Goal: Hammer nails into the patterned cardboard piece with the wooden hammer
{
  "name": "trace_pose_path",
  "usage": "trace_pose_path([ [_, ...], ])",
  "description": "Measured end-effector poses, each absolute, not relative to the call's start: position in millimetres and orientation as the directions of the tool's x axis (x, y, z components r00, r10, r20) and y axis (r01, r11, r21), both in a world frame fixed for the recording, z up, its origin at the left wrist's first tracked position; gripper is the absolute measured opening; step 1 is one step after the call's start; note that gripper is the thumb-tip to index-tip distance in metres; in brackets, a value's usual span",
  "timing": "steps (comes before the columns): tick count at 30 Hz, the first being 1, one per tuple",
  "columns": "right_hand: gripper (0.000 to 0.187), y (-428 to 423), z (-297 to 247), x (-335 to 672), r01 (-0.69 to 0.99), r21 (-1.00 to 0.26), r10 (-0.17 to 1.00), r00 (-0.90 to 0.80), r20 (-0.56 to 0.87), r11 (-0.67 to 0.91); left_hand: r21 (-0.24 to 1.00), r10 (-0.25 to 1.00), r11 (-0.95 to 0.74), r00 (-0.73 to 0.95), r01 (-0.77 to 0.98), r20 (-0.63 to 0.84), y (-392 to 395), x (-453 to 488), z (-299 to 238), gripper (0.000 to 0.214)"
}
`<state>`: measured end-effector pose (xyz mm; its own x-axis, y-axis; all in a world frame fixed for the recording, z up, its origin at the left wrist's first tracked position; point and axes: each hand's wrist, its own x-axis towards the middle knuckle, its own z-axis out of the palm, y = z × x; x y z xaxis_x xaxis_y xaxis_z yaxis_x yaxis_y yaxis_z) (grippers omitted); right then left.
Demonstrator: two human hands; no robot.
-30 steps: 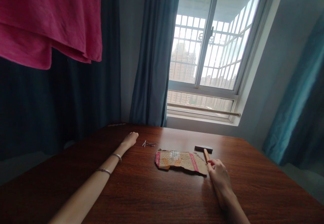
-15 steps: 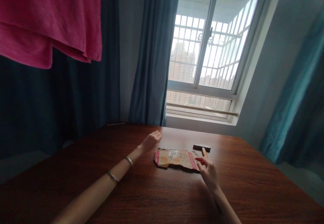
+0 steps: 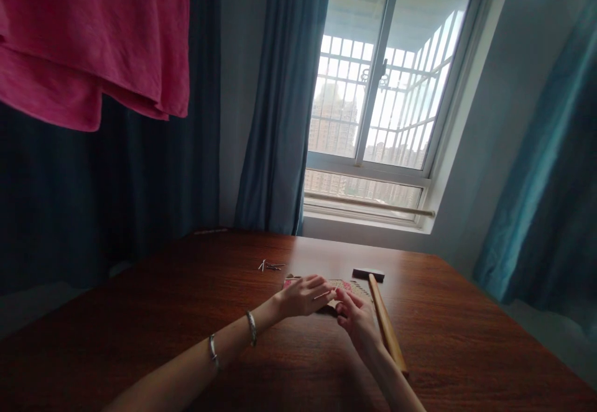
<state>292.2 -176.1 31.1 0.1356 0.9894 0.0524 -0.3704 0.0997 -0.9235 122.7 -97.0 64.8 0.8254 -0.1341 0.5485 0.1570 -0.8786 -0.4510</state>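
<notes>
My left hand (image 3: 305, 295) reaches over a patterned piece of cardboard (image 3: 361, 289) with pink bands and dark dots, covering much of it. Its fingers are closed at the tips, meeting the fingertips of my right hand (image 3: 358, 317). The right hand is pinched too, just above the cardboard's right part. Whatever sits between the fingertips is too small to make out. To the right of that hand lies a hammer (image 3: 388, 325) with a wooden handle and dark head. Several nails (image 3: 271, 266) are scattered beyond the left hand.
The brown wooden table (image 3: 224, 350) runs back towards a window (image 3: 373, 89). Blue curtains (image 3: 282, 120) hang behind it. A pink cloth (image 3: 116, 39) hangs at the upper left.
My left hand has come right and nearer from the nails to meet my right hand over the cardboard. The right hand has shifted slightly left, and the hammer's handle is now uncovered.
</notes>
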Motion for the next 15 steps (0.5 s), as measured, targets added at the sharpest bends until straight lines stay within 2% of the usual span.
trace_pose_path([
  [5,0.027,-173,46,279,-0.454,-0.889,0.993,0.120,0.003,0.057,-0.447,-0.127,-0.878,0.816,0.172,0.564,-98,122,64,0.025],
  [9,0.032,-159,55,281,-0.413,-0.905,0.974,0.225,0.004,0.099,-0.362,-0.004,-0.893,0.799,0.268,0.601,-90,121,64,0.033],
  [11,0.037,-147,56,287,-0.275,-0.942,0.948,0.301,0.105,0.192,-0.214,0.110,-0.916,0.727,0.339,0.678,-82,123,61,0.037],
  [12,0.039,-139,54,290,-0.181,-0.953,0.928,0.330,0.176,0.245,-0.099,0.190,-0.922,0.660,0.374,0.726,-77,124,59,0.039],
  [15,0.042,-116,43,296,0.095,-0.935,0.870,0.345,0.354,0.342,0.357,0.513,-0.835,0.358,0.419,0.780,-58,127,47,0.045],
])
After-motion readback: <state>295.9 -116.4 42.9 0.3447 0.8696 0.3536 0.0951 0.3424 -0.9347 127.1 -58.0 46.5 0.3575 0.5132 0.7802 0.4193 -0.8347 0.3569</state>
